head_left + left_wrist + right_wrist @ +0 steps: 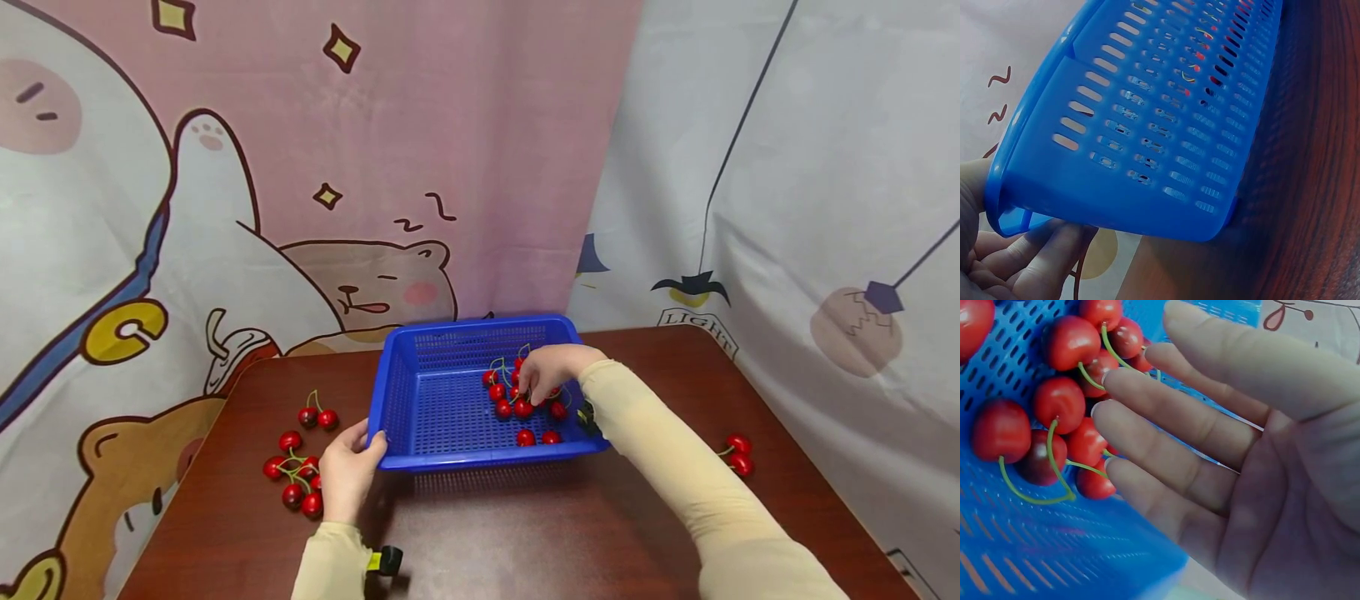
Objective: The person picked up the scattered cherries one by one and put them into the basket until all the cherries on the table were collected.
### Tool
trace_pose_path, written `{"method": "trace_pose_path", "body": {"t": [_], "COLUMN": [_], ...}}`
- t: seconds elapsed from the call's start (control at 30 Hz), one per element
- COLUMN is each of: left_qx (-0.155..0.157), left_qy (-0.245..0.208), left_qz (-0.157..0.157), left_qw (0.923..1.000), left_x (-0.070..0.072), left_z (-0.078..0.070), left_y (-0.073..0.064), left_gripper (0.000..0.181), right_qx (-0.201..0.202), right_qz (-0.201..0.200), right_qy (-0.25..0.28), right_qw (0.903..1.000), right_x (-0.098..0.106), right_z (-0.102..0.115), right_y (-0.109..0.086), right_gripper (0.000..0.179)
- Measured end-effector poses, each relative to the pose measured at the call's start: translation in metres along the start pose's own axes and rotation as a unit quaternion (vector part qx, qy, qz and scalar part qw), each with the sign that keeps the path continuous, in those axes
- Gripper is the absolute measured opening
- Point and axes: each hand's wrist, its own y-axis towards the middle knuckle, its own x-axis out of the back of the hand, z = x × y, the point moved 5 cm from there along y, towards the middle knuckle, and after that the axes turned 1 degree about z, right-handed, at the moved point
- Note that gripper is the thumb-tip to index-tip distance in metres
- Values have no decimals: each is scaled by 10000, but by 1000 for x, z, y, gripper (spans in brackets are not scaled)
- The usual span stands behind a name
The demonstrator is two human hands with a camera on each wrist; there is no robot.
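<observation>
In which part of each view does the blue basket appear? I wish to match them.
Head: the blue basket is just below centre.
Left wrist: it fills the centre and top.
Right wrist: it covers much of the left side, partly behind the right hand.
Shared landmark: the red cherries, glimpsed through it in the left wrist view.

- The right grip (1272, 475), a bare hand, reaches in from the right, palm facing the camera, fingers extended and slightly bent.
- Its fingertips lie right beside a cluster of red cherries (1072, 344); contact is unclear.
- Two cherries (1001, 431) share a joined green stem, with a darker cherry (1040, 464) between them.
- A slotted blue plastic basket (1129, 553) holds the fruit.
- Upper right, a pale printed backdrop (1335, 328).
</observation>
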Motion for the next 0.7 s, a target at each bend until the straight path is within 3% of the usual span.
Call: {"method": "trace_pose_path", "body": {"t": [0.33, 0.7], "left_qx": [-40, -15], "left_qy": [37, 30], "left_qz": [-1, 0], "left_qw": [10000, 10000], "left_x": [0, 0], "left_z": [0, -1], "left_y": [0, 0], "left_gripper": [38, 38], "right_qx": [279, 738], "right_qz": [-275, -852], "right_qy": [315, 359], "right_qw": [9987, 9930], "right_x": [6, 14], "right_z": [-3, -14], "right_y": [-25, -72], "right_gripper": [33, 31]}}
